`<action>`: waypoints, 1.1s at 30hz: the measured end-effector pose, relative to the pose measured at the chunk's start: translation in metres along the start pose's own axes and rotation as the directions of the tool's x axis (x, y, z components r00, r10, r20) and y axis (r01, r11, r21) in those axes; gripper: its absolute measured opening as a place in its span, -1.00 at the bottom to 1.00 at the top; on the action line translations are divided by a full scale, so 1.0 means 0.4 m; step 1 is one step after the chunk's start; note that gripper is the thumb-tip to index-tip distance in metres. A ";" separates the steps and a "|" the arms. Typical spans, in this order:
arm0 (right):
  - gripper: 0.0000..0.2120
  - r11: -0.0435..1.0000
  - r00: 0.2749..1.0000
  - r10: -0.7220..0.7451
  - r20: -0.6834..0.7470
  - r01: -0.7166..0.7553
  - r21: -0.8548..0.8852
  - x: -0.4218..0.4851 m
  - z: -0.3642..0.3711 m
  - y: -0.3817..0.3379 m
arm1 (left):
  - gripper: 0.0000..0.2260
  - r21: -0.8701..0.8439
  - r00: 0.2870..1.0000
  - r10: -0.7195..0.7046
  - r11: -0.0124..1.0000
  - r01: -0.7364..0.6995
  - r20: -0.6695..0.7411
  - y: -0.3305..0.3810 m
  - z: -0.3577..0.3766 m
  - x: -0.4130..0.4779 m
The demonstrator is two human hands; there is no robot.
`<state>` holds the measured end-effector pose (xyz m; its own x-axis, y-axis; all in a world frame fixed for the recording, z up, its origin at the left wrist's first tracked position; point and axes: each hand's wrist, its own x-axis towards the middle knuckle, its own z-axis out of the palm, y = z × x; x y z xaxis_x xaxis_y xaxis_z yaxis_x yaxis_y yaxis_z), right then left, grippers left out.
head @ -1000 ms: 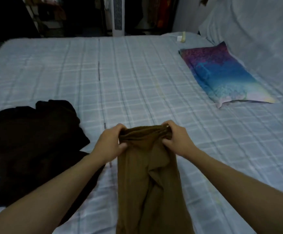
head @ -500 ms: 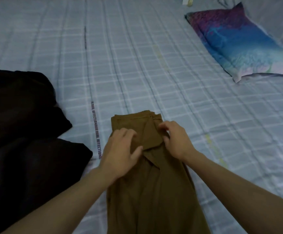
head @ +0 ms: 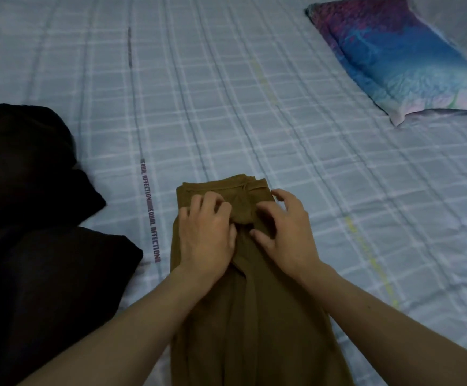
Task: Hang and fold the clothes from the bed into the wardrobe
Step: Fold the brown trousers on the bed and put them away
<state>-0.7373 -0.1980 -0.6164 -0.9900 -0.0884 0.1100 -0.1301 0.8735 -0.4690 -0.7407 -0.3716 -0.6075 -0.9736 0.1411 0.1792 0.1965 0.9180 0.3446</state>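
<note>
Has brown garment laid lengthwise on the bed. Rests left hand on its folded far end, fingers bent; cannot tell whether that grip pinches cloth. Touches same end with right hand, grip apart, fingers spread. Alongside at left, black clothes; far right, pillow.

The one camera sits on my head, looking forward and steeply down over the bed. It is close: my left hand and right hand fill the lower middle, reaching in from the bottom edge. The view ends at the pillow in the top right corner.
</note>
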 end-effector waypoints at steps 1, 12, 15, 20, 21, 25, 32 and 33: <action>-0.58 0.999 0.998 -0.044 -0.053 0.043 -0.024 0.005 -0.001 -0.004 | -0.90 -0.046 0.999 -0.023 0.999 0.021 -0.027 -0.017 -0.009 0.006; -0.16 0.890 0.936 -0.112 0.333 0.244 -0.386 0.049 0.094 -0.030 | -0.76 -0.172 0.979 -0.103 0.982 0.073 -0.175 -0.097 -0.044 0.026; -0.15 0.884 0.936 -0.105 0.336 0.243 -0.400 0.050 0.115 -0.036 | -0.64 -0.005 0.969 0.217 0.976 -0.219 -0.116 -0.051 -0.018 -0.022; -0.22 0.900 0.951 -0.111 0.287 0.219 -0.377 0.060 0.141 -0.014 | -0.42 0.232 0.941 0.119 0.952 -0.198 0.317 -0.126 0.046 -0.040; -0.23 0.906 0.953 -0.117 0.279 0.218 -0.362 0.059 0.145 -0.009 | -0.39 0.223 0.932 0.069 0.962 -0.156 0.355 -0.159 0.055 -0.039; -0.26 0.910 0.948 -0.108 0.299 0.216 -0.355 0.040 0.138 0.000 | -0.36 0.208 0.922 -0.039 0.977 -0.046 0.386 -0.195 0.062 -0.047; -0.25 0.932 0.936 -0.192 0.296 0.268 -0.243 -0.194 0.046 -0.026 | -0.47 0.101 0.970 0.022 0.994 -0.048 0.241 -0.071 -0.044 -0.198; -0.24 0.931 0.923 -0.222 0.313 0.297 -0.215 -0.249 0.034 -0.026 | -0.49 0.056 0.972 0.064 0.995 -0.078 0.225 -0.050 -0.060 -0.247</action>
<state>-0.6382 -0.2050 -0.6343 -0.9023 -0.4256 -0.0684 -0.4031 0.8894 -0.2157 -0.6457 -0.4129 -0.6100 -0.9601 0.2794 -0.0112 0.2654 0.9233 0.2776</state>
